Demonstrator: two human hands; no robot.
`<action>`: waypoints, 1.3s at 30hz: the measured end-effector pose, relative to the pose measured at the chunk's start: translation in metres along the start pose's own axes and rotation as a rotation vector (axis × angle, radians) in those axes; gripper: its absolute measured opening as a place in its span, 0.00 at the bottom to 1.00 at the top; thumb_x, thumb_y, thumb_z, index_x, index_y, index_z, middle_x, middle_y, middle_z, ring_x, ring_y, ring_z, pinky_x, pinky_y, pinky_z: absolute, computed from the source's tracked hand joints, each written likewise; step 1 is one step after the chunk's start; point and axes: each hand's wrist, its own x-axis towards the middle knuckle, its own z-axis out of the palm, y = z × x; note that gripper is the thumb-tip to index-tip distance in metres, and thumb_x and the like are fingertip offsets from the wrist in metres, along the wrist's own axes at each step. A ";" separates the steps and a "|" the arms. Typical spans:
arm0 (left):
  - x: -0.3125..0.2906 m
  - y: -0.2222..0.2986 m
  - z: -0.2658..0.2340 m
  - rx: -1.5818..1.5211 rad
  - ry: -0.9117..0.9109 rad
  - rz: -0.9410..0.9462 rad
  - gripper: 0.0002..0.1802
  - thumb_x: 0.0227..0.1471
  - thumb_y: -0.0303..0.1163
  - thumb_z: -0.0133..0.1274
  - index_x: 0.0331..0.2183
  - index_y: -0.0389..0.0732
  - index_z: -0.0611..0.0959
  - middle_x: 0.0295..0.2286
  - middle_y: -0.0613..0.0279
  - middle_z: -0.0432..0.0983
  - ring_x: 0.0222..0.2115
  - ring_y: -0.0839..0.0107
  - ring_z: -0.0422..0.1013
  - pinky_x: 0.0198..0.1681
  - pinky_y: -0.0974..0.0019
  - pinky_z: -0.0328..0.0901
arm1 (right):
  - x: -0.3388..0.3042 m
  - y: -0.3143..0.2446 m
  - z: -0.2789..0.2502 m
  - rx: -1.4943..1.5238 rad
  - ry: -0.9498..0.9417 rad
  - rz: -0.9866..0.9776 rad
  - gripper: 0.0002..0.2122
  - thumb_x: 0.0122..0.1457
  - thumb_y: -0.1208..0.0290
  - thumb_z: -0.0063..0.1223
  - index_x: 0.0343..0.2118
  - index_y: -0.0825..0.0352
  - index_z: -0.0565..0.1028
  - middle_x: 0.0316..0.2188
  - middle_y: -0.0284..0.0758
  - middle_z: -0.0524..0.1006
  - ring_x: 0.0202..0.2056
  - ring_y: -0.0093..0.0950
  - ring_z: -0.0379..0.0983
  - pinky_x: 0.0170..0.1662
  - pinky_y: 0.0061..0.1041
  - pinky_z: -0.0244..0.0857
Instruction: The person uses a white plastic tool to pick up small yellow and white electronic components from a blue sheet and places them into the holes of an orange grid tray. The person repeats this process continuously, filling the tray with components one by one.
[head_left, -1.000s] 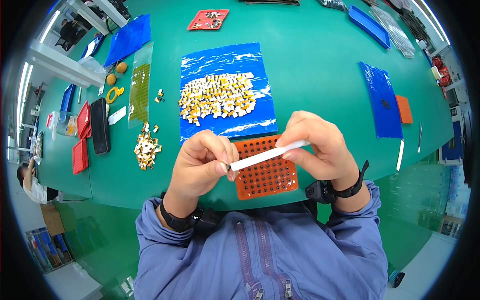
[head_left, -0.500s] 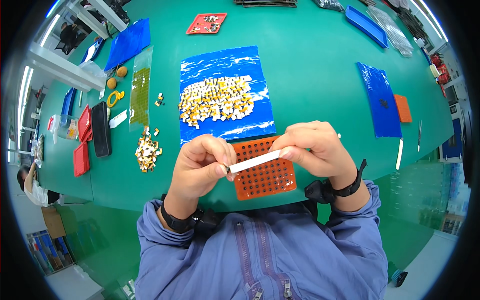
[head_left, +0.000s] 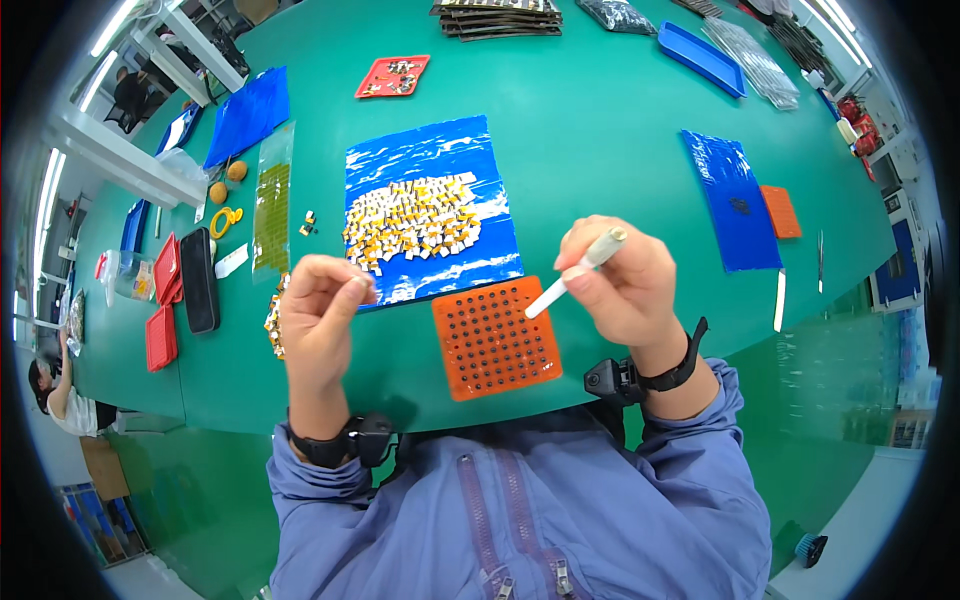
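My right hand (head_left: 630,290) grips a slim white pen-like stick (head_left: 545,299) between thumb and fingers. Its narrow end points down to the left, over the right side of an orange tray (head_left: 457,389). Rows of small dark round spots fill that tray. Left of it, my left hand (head_left: 318,315) is raised with thumb and fingertips pinched together; whatever may be between them is too small to name. Beyond both hands, many small white and yellow pieces (head_left: 415,220) lie heaped on a glossy blue sheet (head_left: 420,150). My left hand partly hides another small pile of such pieces (head_left: 273,320).
A black case (head_left: 201,280) and red trays (head_left: 161,338) lie at the left. Farther back is a red tray of small parts (head_left: 372,84). On the right are a blue sheet (head_left: 725,190), an orange tray (head_left: 781,212) and tweezers (head_left: 821,262). Another person sits at far left.
My hands have moved apart: the left went left and let go of the white stick, which now stays in my right hand alone, tilted. The orange tray shows more fully.
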 end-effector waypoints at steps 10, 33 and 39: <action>-0.006 0.036 -0.066 1.374 -0.021 0.052 0.05 0.38 0.24 0.54 0.24 0.35 0.76 0.19 0.57 0.70 0.22 0.64 0.68 0.27 0.68 0.62 | 0.002 -0.002 0.010 -0.187 -0.139 -0.073 0.09 0.45 0.74 0.57 0.19 0.68 0.67 0.13 0.31 0.62 0.13 0.23 0.58 0.17 0.21 0.52; 0.040 -0.008 -0.022 1.148 -0.364 0.046 0.06 0.37 0.24 0.56 0.22 0.39 0.75 0.24 0.60 0.69 0.27 0.65 0.66 0.31 0.68 0.62 | 0.008 -0.005 0.016 -0.167 -0.185 -0.070 0.11 0.41 0.71 0.61 0.20 0.66 0.68 0.13 0.30 0.65 0.14 0.23 0.63 0.18 0.20 0.56; 0.022 0.016 0.007 0.624 -0.252 -0.146 0.05 0.42 0.20 0.53 0.26 0.35 0.74 0.22 0.65 0.71 0.24 0.79 0.67 0.27 0.77 0.61 | 0.003 0.001 0.013 -0.086 -0.098 0.020 0.09 0.42 0.75 0.61 0.20 0.67 0.69 0.13 0.28 0.66 0.14 0.16 0.61 0.17 0.15 0.54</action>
